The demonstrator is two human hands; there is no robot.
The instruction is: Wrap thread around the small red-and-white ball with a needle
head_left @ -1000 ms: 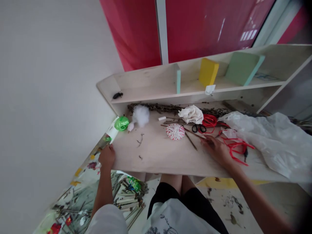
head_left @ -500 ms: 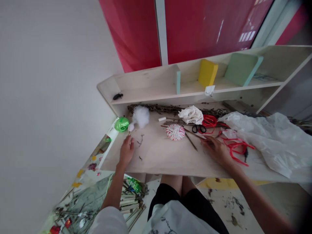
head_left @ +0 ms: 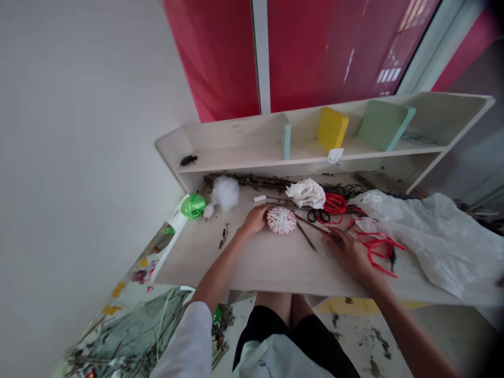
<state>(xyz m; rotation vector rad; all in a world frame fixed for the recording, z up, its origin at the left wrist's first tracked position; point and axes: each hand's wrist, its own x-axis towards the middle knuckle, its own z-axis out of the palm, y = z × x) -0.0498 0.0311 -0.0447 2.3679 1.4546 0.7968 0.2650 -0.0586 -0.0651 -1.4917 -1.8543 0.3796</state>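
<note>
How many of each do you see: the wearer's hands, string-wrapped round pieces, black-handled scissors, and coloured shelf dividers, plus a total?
Hands: 2 (left hand, right hand)
String-wrapped round piece: 1
Black-handled scissors: 1
Coloured dividers: 3 (pale blue divider, yellow divider, green divider)
Total: 7

We see a white disc [head_left: 281, 220], criss-crossed all over and flecked red around the outside, a brown stick [head_left: 312, 224], black-handled scissors [head_left: 312, 216], red ribbon [head_left: 335, 201], a bright green ball [head_left: 193, 206], white fluff [head_left: 226, 193] and a pale desk [head_left: 268, 268]. We also find a yellow divider [head_left: 331, 128], a soft green board [head_left: 384, 125] and deep red panes [head_left: 303, 52]. Our shorts [head_left: 321, 338] are black.
</note>
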